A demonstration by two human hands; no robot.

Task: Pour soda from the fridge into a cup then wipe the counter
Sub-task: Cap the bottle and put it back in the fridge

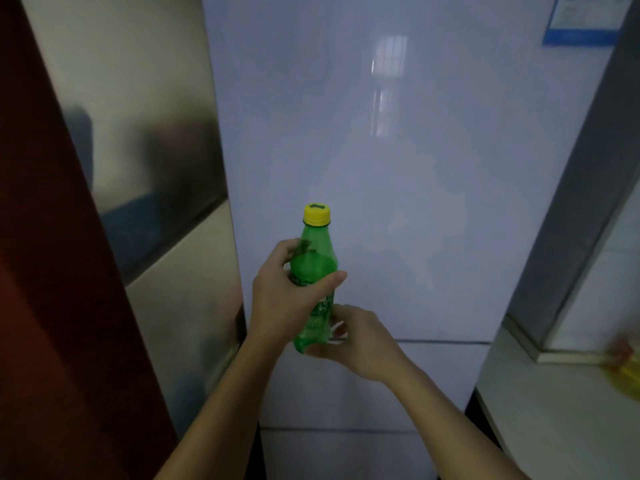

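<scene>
My left hand (287, 299) grips the green soda bottle (313, 282) mid-body, upright, yellow cap (316, 215) on; my right hand (349, 336) cups its base, before the closed fridge door (398, 150).

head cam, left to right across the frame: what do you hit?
Dark red panel → steel-faced cabinet side → left hand gripping the green soda bottle, right hand at its base → white fridge door → grey wall edge → white counter.
</scene>
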